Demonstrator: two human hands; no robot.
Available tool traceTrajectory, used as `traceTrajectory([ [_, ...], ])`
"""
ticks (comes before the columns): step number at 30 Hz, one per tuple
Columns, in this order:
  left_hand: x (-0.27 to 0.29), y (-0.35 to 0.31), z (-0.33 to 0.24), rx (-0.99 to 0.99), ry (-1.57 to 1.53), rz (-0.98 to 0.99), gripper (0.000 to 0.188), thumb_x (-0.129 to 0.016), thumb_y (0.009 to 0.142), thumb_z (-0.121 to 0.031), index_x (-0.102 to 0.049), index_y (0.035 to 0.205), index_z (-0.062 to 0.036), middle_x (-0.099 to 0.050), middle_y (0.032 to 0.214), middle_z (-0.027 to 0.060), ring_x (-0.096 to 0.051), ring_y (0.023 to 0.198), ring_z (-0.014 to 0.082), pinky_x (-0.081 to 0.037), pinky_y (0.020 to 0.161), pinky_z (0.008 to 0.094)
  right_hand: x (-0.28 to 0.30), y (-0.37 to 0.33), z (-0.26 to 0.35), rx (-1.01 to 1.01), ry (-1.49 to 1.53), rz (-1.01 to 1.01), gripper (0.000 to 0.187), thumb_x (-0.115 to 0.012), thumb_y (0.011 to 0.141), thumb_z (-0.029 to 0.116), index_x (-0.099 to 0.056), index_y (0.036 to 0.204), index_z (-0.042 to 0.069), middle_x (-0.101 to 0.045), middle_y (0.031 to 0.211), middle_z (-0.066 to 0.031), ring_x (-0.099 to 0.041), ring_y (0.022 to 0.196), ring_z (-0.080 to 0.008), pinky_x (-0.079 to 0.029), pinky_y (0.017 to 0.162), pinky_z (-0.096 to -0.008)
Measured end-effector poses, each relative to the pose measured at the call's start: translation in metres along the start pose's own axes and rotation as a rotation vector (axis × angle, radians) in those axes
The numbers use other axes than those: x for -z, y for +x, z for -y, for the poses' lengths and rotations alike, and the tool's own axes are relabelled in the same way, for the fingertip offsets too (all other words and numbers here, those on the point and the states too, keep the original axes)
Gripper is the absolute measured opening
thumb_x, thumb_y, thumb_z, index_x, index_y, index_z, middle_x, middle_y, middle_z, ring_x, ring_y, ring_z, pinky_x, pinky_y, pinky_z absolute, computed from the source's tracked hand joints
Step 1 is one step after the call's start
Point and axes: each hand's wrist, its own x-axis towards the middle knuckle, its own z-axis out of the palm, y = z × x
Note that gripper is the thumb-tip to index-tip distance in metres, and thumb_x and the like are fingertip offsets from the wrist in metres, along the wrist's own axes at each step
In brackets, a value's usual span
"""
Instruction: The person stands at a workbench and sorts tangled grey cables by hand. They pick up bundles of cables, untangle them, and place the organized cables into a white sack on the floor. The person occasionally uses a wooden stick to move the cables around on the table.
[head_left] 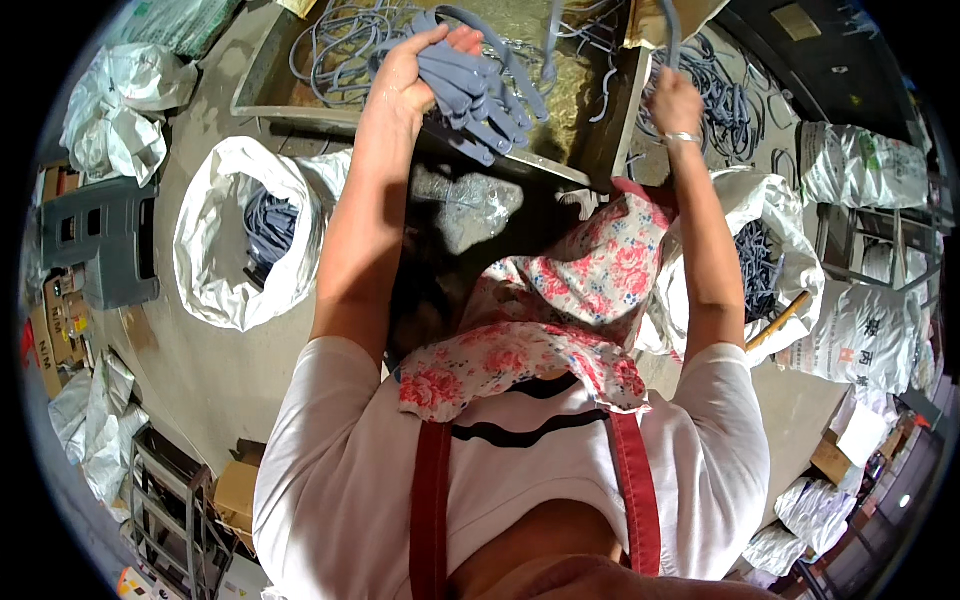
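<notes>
My left hand (408, 72) is closed around a bundle of flat grey-blue rubber-like strips (468, 92). Their rounded ends fan out over the near rim of a shallow metal trough (300, 114) of water. More strips (335, 50) lie tangled inside the trough, behind that hand. My right hand (676, 106) is closed on a single grey strip (671, 34), which runs up past the top edge of the picture. Beyond its wrist, a heap of similar strips (728, 105) lies to the right of the trough.
An open white sack (195, 250) of strips stands at my left. Another open sack (800, 215), also holding strips, stands by my right arm, with a wooden handle (778, 320) at its edge. A grey plastic stool (120, 240) and full sacks (860, 165) line the sides.
</notes>
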Motion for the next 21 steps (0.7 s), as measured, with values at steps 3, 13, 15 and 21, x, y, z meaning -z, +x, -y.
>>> traceTrajectory([
  [3,0.004,0.001,-0.008,-0.060,0.035,-0.031,0.027,-0.054,0.083,-0.007,-0.050,0.103,0.0104,-0.060,0.096,0.0198,-0.061,0.087,0.0288,-0.052,0.080,0.0373,0.033,-0.015,-0.063,-0.257,0.211,-0.029,0.042,-0.046,0.086,0.037,-0.059,0.072,0.000,-0.057,0.054,-0.0106,-0.054,0.047,-0.0164,-0.043,0.047,-0.0309],
  [13,0.021,0.013,-0.021,-0.080,-0.048,-0.035,0.017,-0.052,0.083,-0.012,-0.055,0.088,0.0037,-0.061,0.080,0.0133,-0.060,0.075,0.0254,-0.051,0.074,0.0366,0.057,-0.005,-0.198,-0.186,-0.354,0.127,0.038,-0.049,0.087,0.033,-0.062,0.086,-0.002,-0.059,0.060,-0.0130,-0.061,0.055,-0.0195,-0.046,0.046,-0.0307],
  [15,0.025,0.009,-0.024,-0.072,-0.052,0.034,0.018,-0.051,0.084,-0.013,-0.055,0.088,0.0038,-0.060,0.079,0.0129,-0.060,0.075,0.0249,-0.051,0.074,0.0363,0.029,-0.026,-0.092,-0.359,0.371,0.403,0.026,-0.051,0.087,0.023,-0.060,0.095,0.000,-0.063,0.073,-0.0104,-0.060,0.054,-0.0157,-0.047,0.047,-0.0276],
  [21,-0.006,-0.006,-0.015,-0.033,-0.063,0.147,0.020,-0.055,0.083,-0.010,-0.053,0.095,0.0067,-0.061,0.085,0.0151,-0.061,0.071,0.0239,-0.055,0.067,0.0331,-0.075,-0.036,0.026,-0.441,0.830,0.857,0.015,-0.056,0.084,0.011,-0.062,0.093,0.000,-0.061,0.073,-0.0087,-0.058,0.057,-0.0156,-0.051,0.050,-0.0278],
])
